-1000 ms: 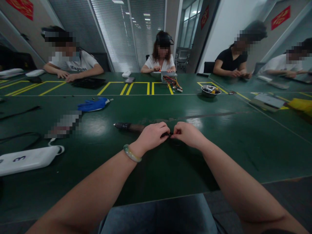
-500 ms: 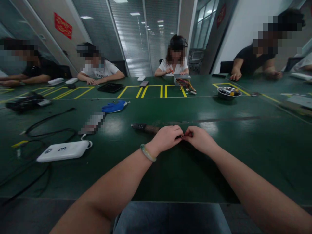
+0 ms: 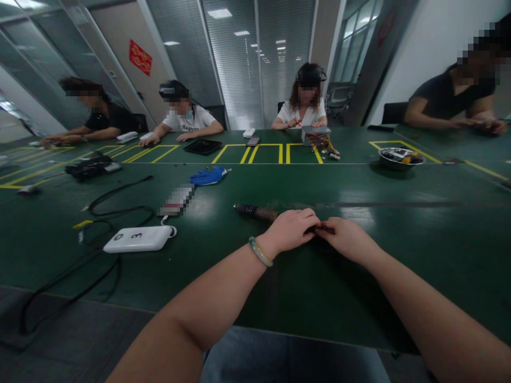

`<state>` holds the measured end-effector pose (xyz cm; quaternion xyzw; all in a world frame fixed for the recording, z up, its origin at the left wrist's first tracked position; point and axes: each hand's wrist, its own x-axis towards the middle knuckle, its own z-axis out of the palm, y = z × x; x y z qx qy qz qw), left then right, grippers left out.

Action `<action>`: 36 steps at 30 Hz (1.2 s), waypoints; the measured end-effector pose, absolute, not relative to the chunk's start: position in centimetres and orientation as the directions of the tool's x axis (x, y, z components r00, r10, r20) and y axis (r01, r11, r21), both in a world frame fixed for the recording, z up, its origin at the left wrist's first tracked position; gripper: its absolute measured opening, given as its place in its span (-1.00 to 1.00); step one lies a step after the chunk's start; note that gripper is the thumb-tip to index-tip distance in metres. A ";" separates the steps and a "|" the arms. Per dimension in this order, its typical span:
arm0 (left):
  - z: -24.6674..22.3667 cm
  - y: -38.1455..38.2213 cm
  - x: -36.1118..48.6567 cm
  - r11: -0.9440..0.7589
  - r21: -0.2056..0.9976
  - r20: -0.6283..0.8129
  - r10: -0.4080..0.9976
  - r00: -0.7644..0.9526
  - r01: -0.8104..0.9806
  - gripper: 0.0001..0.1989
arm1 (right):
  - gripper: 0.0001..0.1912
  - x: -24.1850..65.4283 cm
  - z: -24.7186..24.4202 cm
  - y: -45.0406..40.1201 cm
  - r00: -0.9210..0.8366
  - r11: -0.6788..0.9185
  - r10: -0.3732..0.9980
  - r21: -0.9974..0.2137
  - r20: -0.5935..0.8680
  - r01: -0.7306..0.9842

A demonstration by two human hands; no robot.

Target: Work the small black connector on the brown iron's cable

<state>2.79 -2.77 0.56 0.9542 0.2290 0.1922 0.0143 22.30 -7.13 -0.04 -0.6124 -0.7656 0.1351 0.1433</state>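
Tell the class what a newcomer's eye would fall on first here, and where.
Probably the bare left hand and right hand, close together over the green table; what lies between them is too small to tell. A dark cylindrical tool juts out leftward from behind the left hand. Then, likely, the blue glove beyond it, and nearer, at left, the white box marked 3.

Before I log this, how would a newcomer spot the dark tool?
On the green table, find the left hand, beyond the bangle. The dark tool juts left of it; unlike the looping black cables, it is straight, shiny-tipped.
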 end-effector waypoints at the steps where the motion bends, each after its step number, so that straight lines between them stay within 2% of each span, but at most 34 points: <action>1: 0.7 -2.8 2.7 -0.898 0.120 0.364 0.436 0.823 0.423 -0.77 | -0.80 22.4 -0.1 -7.1 -0.210 0.215 0.976 -0.392 0.056 0.895; 10: 1.3 -2.9 2.2 -0.913 0.158 0.358 0.407 0.840 0.376 -0.60 | -0.73 22.9 -0.1 -7.0 -0.183 0.174 0.983 -0.435 0.022 0.883; 17: 1.3 -2.6 1.7 -0.922 0.191 0.437 0.386 0.812 0.336 -0.56 | -0.70 24.2 -0.4 -6.0 -0.221 0.181 0.975 -0.485 -0.026 0.856; 21: 1.4 -2.4 1.3 -0.923 0.171 0.448 0.384 0.807 0.345 -0.50 | -0.67 27.5 -0.7 -5.0 -0.152 0.132 0.988 -0.438 -0.011 0.889; 26: 1.5 -2.5 1.3 -0.927 0.163 0.444 0.374 0.815 0.337 -0.53 | -0.66 32.2 -0.6 -5.1 0.033 -0.051 0.998 -0.380 -0.053 0.924; 28: 1.5 -2.6 1.4 -0.928 0.174 0.451 0.374 0.811 0.331 -0.54 | -0.64 32.2 -0.3 -5.5 0.020 -0.034 0.999 -0.381 -0.041 0.924; 33: 1.3 -2.7 1.6 -0.914 0.185 0.433 0.406 0.805 0.361 -0.56 | -0.63 28.2 0.0 -6.0 -0.123 0.126 0.992 -0.359 0.031 0.925; 36: 1.0 -2.5 1.6 -0.894 0.169 0.403 0.447 0.799 0.415 -0.60 | -0.60 26.2 -0.3 -6.1 -0.112 0.115 0.993 -0.343 0.027 0.932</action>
